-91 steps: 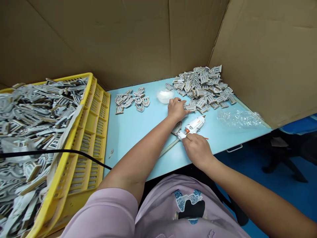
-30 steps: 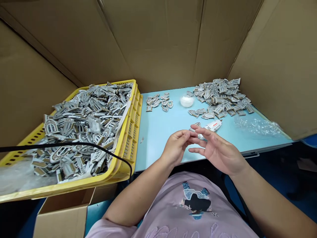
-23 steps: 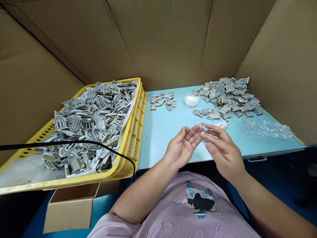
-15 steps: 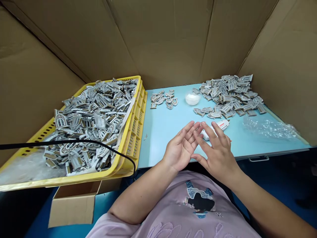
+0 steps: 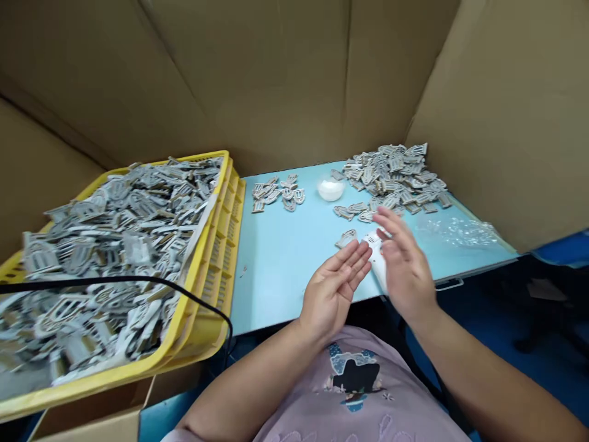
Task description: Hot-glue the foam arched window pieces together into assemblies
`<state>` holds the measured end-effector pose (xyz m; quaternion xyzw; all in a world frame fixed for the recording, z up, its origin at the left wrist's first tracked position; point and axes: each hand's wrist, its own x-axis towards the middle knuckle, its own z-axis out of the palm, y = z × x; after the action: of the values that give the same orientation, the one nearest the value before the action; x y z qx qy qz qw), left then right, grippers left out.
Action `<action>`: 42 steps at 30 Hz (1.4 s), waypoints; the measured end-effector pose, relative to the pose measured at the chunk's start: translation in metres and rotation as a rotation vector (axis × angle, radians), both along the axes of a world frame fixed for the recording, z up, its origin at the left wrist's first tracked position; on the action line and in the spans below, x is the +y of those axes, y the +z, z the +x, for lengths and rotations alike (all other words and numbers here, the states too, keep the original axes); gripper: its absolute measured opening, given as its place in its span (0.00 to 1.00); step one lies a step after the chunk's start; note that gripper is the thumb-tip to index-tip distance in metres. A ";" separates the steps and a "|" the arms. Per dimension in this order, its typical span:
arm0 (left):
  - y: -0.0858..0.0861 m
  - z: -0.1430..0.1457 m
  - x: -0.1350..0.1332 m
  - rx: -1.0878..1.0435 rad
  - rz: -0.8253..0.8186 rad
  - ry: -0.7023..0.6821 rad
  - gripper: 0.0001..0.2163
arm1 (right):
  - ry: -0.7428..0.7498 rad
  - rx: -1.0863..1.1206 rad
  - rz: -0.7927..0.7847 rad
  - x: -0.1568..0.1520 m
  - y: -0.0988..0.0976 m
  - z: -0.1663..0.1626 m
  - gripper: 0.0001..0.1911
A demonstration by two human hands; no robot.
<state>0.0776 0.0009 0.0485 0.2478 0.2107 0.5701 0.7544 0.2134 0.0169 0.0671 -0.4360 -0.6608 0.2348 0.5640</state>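
My left hand (image 5: 332,288) hovers palm up above the near edge of the light blue table (image 5: 280,258), fingers stretched out and empty. My right hand (image 5: 405,264) is beside it, fingers extended and apart, partly smeared by motion, holding nothing. A white glue gun (image 5: 375,255) lies on the table just behind and between the two hands. One grey arch-shaped cut-out (image 5: 346,238) lies just beyond my left fingertips. A heap of the same grey cut-outs (image 5: 396,175) sits at the back right of the table.
A yellow crate (image 5: 209,270) full of grey cut-outs stands at the left, with a black cable (image 5: 138,281) across it. A small group of cut-outs (image 5: 276,193), a white dish (image 5: 331,188) and clear plastic wrap (image 5: 455,230) lie on the table. Cardboard walls (image 5: 294,80) enclose it.
Both hands left the glue gun and cut-outs, rose in front of me and rubbed together; now they have drawn slightly apart. The view swung left, then partly back.
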 end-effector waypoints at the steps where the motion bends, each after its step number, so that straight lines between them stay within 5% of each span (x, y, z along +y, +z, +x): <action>1: 0.000 0.006 -0.005 0.010 0.047 -0.016 0.15 | 0.019 -0.018 0.004 0.000 -0.001 -0.005 0.20; 7: 0.015 0.019 -0.006 0.149 0.238 0.057 0.39 | 0.185 -0.224 0.053 -0.017 -0.017 -0.027 0.40; 14: 0.035 0.014 0.026 0.074 0.070 0.147 0.36 | 0.334 -0.475 0.064 -0.047 -0.024 -0.016 0.55; 17: 0.036 0.009 0.035 -0.074 -0.127 0.094 0.36 | 0.322 -0.672 0.072 -0.058 -0.018 -0.004 0.53; 20: 0.034 0.003 0.041 -0.209 -0.273 0.047 0.37 | 0.241 -0.807 0.138 -0.061 -0.012 0.006 0.40; 31: 0.031 0.005 0.031 -0.242 -0.233 -0.006 0.32 | 0.166 -0.096 -0.149 -0.035 -0.007 0.029 0.06; 35: 0.018 0.016 0.024 -0.167 -0.196 -0.013 0.27 | 0.295 0.175 -0.250 -0.033 -0.009 0.024 0.10; 42: -0.005 0.012 0.017 0.192 0.076 -0.294 0.25 | 0.417 0.353 -0.467 -0.025 0.008 0.033 0.16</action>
<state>0.0894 0.0176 0.0431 0.3578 0.2215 0.4349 0.7961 0.2466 -0.0085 0.0754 -0.3615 -0.5565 0.5612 0.4946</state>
